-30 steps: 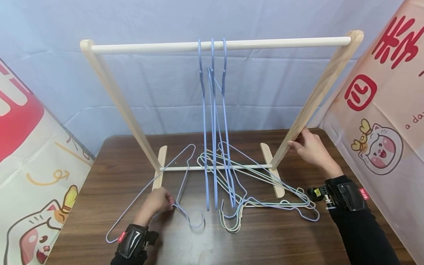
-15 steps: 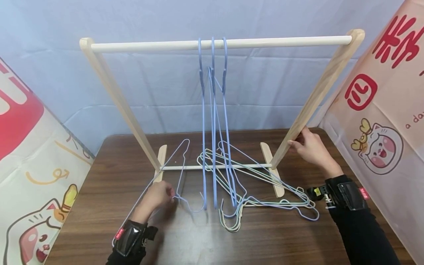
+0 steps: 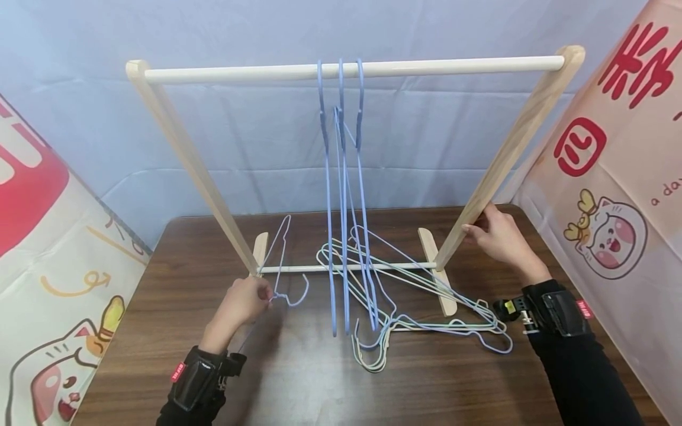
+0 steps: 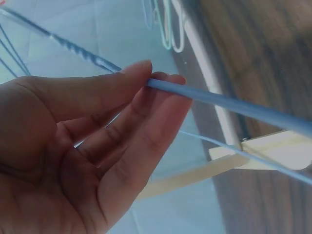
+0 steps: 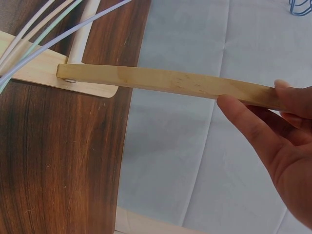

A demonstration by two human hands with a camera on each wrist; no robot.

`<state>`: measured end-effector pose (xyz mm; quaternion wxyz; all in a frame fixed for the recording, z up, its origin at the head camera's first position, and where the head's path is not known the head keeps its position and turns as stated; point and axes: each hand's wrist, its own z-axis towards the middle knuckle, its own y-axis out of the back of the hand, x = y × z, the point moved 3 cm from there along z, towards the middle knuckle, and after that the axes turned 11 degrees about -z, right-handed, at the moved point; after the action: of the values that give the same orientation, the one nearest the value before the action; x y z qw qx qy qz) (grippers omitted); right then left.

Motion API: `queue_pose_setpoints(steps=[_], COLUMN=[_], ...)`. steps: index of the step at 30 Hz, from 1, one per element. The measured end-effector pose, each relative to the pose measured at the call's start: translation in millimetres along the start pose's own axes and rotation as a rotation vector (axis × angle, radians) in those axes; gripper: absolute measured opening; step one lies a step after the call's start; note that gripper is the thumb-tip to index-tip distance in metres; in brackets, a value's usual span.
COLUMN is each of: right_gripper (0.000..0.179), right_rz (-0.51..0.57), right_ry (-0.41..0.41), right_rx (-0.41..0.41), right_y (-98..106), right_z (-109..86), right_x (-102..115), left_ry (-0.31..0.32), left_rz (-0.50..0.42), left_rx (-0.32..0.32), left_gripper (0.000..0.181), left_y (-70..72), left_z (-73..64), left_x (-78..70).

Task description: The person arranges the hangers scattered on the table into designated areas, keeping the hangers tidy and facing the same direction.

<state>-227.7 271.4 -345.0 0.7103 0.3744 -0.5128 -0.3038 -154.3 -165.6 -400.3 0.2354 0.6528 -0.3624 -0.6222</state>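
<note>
My left hand (image 3: 245, 300) pinches the wire of a blue hanger (image 4: 229, 104) between thumb and fingers, close to the twisted neck. In the head view the hanger is raised off the table, left of centre, its hook pointing right; my hand and forearm hide part of it. At the other side, my right hand (image 3: 501, 239) grips the right post (image 5: 161, 82) of the wooden rack, thumb on one face and fingers on another. Three blue hangers (image 3: 344, 207) hang by their hooks near the middle of the white top rod (image 3: 453, 67).
Several blue, green and cream hangers lie tangled in a pile (image 3: 453, 328) right of centre, across the rack's lower rod (image 3: 306, 269). The rack's left post (image 3: 189, 154) stands beyond my left hand. Cloth backdrops (image 3: 256, 148) enclose the brown table (image 3: 330, 396).
My left hand has moved up and slightly left with the blue hanger, whose hook has swung upward and away from the hanging ones. My right hand stays on the post.
</note>
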Motion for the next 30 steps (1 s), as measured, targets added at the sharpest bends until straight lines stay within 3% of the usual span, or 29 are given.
queue_pose_setpoints(steps=[15, 22, 30], right_gripper=[0.032, 0.034, 0.033], right_rz=[-0.002, 0.005, 0.001], right_ry=[-0.006, -0.003, -0.004], right_rx=[-0.004, 0.003, 0.0], right_y=[-1, 0, 0], right_z=[0.4, 0.2, 0.0], right_x=[0, 0, 0], left_ry=[0.04, 0.053, 0.033], left_rz=[-0.026, -0.079, -0.094], left_rx=[-0.007, 0.0, -0.017], left_gripper=[0.011, 0.008, 0.012], left_y=[17.0, 22.0, 27.8], left_z=[5.3, 7.8, 9.3], left_x=[-11.6, -18.1, -21.9])
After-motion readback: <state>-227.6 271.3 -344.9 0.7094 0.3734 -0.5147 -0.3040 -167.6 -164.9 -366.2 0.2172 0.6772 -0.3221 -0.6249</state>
